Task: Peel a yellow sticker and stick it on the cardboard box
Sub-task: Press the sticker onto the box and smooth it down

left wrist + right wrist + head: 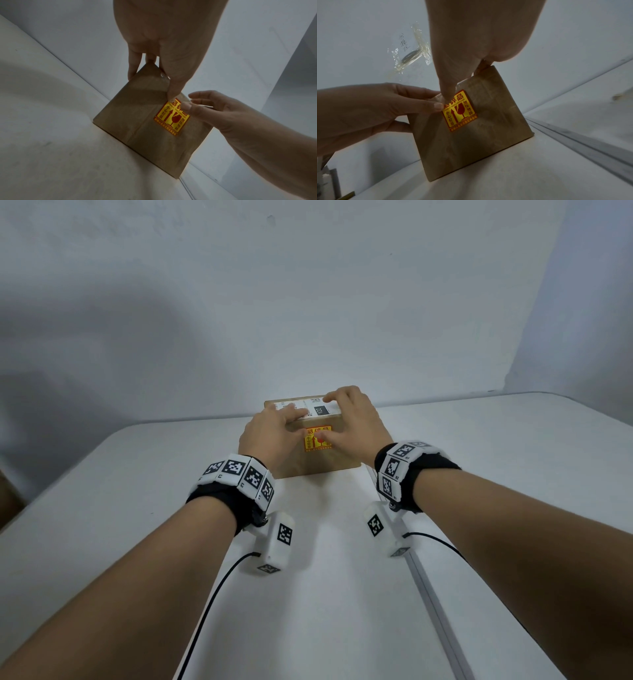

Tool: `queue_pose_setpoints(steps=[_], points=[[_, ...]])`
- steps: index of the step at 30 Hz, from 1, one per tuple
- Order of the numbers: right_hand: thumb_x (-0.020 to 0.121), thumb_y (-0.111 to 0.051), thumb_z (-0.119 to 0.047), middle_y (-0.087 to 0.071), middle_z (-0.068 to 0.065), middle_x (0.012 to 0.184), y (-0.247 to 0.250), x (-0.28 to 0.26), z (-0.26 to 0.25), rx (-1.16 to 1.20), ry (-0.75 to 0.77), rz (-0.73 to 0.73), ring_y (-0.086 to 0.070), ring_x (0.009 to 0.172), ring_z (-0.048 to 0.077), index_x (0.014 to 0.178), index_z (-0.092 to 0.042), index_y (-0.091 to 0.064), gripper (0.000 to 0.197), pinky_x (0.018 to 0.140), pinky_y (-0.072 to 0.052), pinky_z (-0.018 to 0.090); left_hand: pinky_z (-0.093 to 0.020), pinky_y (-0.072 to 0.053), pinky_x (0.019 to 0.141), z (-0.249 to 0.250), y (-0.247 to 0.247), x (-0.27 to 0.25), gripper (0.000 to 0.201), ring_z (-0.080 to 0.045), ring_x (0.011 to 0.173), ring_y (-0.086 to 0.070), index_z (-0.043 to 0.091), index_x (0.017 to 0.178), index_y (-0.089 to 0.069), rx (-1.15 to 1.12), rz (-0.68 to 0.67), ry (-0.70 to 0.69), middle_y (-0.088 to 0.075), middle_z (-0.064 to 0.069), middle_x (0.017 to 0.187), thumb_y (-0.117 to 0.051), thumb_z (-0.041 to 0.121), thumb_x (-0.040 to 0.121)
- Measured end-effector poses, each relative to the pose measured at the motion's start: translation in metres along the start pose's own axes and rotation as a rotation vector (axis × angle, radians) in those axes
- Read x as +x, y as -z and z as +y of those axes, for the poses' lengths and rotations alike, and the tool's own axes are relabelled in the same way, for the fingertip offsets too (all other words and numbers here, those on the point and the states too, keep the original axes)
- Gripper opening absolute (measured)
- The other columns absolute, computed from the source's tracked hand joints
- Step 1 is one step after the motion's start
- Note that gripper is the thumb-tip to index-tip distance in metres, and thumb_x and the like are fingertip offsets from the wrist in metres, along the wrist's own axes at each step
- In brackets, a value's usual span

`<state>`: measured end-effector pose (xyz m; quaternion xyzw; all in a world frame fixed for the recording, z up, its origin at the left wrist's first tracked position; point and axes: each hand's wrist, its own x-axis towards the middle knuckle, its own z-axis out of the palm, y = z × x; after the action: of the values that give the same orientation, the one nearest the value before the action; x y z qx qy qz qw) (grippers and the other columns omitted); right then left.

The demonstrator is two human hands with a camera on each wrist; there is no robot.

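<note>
A brown cardboard box stands on the white table near the wall. A yellow sticker with red print lies on its near face, high up. My left hand rests its fingers on the box top, and its thumb touches the sticker's upper left corner. My right hand lies over the top right, with its thumb pressing the sticker's upper part. A white shipping label on the top is partly hidden by the fingers.
The grey wall rises just behind the box. A metal rail runs along the table on the right. In the right wrist view, a taped-on object hangs on the wall. A brown object shows at the far left edge.
</note>
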<state>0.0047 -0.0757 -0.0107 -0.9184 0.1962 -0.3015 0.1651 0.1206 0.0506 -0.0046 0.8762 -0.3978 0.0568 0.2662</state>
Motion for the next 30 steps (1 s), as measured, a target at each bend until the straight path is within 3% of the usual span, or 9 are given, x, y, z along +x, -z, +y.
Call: queue_pose_setpoints(steps=[3,6,15,19,23,26,30], points=[[0.076,-0.067,-0.049,-0.05,0.002,0.128,-0.003,0.01,-0.003,-0.141,0.011,-0.046,-0.046,0.122,0.023,0.124,-0.02,-0.054,0.058,0.1,-0.034,0.035,-0.037,-0.044,0.097,-0.001,0.0,0.0,0.042,-0.024,0.122,-0.053,0.045,0.125,-0.058,-0.007,-0.007,0.001,-0.05,0.008,0.141,-0.058,0.048,0.083],[0.076,-0.067,-0.051,-0.057,0.001,0.118,-0.001,0.015,-0.001,-0.163,0.02,-0.052,-0.05,0.115,0.023,0.115,-0.021,-0.061,0.049,0.097,-0.037,0.035,-0.036,-0.044,0.096,-0.001,0.0,0.001,0.041,-0.023,0.12,-0.054,0.046,0.125,-0.058,0.012,-0.007,-0.019,-0.05,0.008,0.14,-0.057,0.05,0.083],[0.084,-0.069,-0.024,-0.067,0.002,0.119,0.017,0.005,0.015,0.204,-0.016,-0.076,-0.059,0.112,0.016,0.118,-0.019,-0.068,0.034,0.1,-0.043,0.024,-0.037,-0.048,0.096,-0.002,0.004,0.002,0.042,-0.024,0.118,-0.056,0.045,0.127,-0.057,0.058,-0.013,-0.079,-0.052,0.008,0.141,-0.059,0.046,0.085],[0.085,-0.067,-0.022,-0.067,0.002,0.119,0.018,0.009,0.017,0.229,-0.036,-0.134,-0.06,0.113,0.016,0.119,-0.02,-0.068,0.034,0.102,-0.044,0.025,-0.033,-0.048,0.081,0.004,0.008,0.005,0.039,-0.024,0.109,-0.059,0.039,0.12,-0.06,0.125,-0.024,-0.097,-0.062,0.002,0.12,-0.06,0.05,0.082],[0.086,-0.067,-0.019,-0.067,0.004,0.119,0.019,0.006,0.015,0.248,-0.063,-0.132,-0.061,0.112,0.017,0.118,-0.019,-0.069,0.033,0.1,-0.044,0.023,-0.039,-0.052,0.073,0.015,0.003,0.012,0.04,-0.024,0.096,-0.057,0.026,0.091,-0.05,0.098,-0.051,-0.174,-0.058,0.006,0.09,-0.061,0.061,0.074],[0.085,-0.068,-0.02,-0.068,0.005,0.118,0.019,0.006,0.013,0.247,-0.07,-0.118,-0.061,0.112,0.017,0.118,-0.018,-0.069,0.033,0.1,-0.045,0.024,-0.039,-0.052,0.067,0.021,-0.002,0.015,0.046,-0.024,0.086,-0.055,0.021,0.085,-0.043,0.088,-0.025,-0.168,-0.061,0.004,0.086,-0.06,0.063,0.074],[0.086,-0.066,-0.02,-0.067,0.005,0.118,0.02,0.006,0.011,0.237,-0.063,-0.12,-0.061,0.112,0.018,0.118,-0.018,-0.069,0.033,0.101,-0.045,0.027,-0.034,-0.046,0.065,0.013,0.002,0.017,0.04,-0.025,0.087,-0.056,0.025,0.087,-0.039,0.154,-0.056,-0.206,-0.058,0.004,0.086,-0.062,0.056,0.077]])
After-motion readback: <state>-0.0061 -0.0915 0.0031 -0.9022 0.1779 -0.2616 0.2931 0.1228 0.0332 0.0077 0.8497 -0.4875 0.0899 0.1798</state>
